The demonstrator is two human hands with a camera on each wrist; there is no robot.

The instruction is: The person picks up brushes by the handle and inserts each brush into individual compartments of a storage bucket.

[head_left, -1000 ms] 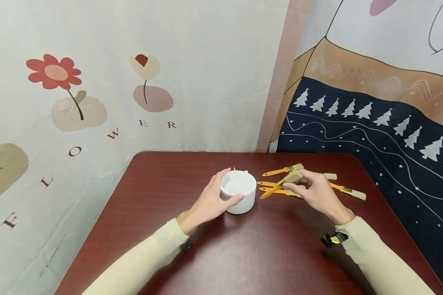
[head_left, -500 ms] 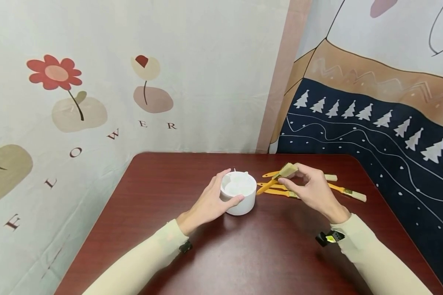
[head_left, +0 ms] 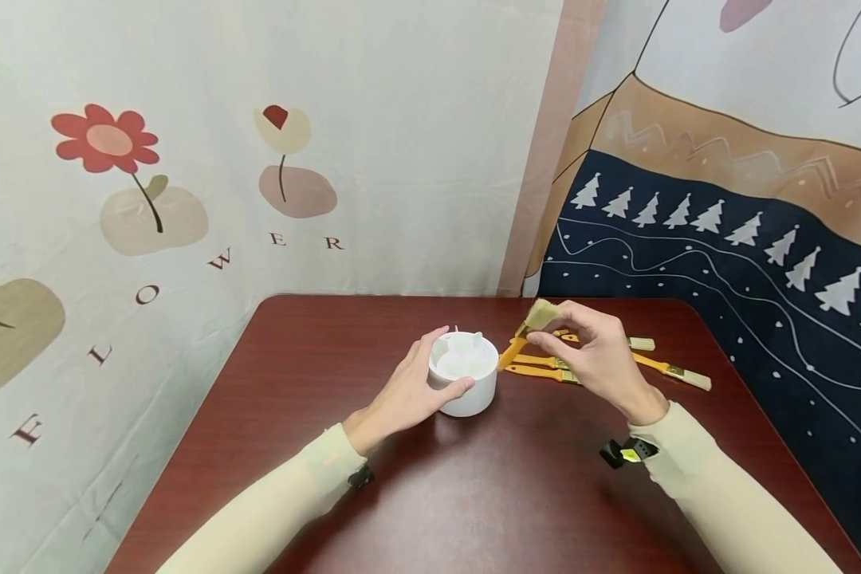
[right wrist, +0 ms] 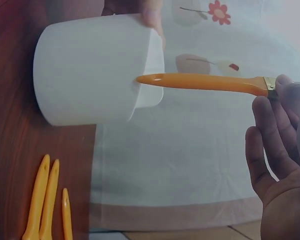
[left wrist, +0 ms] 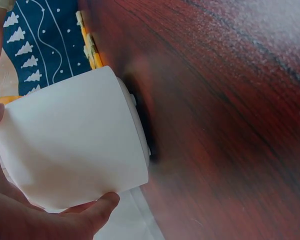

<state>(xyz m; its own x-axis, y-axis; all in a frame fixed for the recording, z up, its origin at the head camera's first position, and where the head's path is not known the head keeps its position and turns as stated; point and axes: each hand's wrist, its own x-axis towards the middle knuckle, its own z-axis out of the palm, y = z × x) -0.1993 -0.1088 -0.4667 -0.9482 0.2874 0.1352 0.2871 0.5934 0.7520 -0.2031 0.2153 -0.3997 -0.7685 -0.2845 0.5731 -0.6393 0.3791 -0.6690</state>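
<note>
My left hand (head_left: pixel 409 399) grips a round white container (head_left: pixel 475 397) from its left side, fingers behind and thumb across the front. Inside the container are pale shapes that I cannot make out well. My right hand (head_left: pixel 603 357) pinches a paintbrush (right wrist: pixel 205 82) near its metal ferrule. Its pale bristles point up, and the orange handle slants down to the left. In the right wrist view the handle's tip overlaps the container's rim; whether it touches cannot be told. The left wrist view shows the container's smooth side, with my left thumb and fingers around it.
Several orange-handled paintbrushes lie to the right of the container, among them one in front (head_left: pixel 543 372) and one farther right (head_left: pixel 678 375). The dark red table (head_left: pixel 473 494) has its back edge close to a printed cloth (head_left: pixel 402 159).
My right hand has lifted the paintbrush and brought it leftward, tilting it steeper, so the handle's end is now near the container's rim. The left hand and container stay put.
</note>
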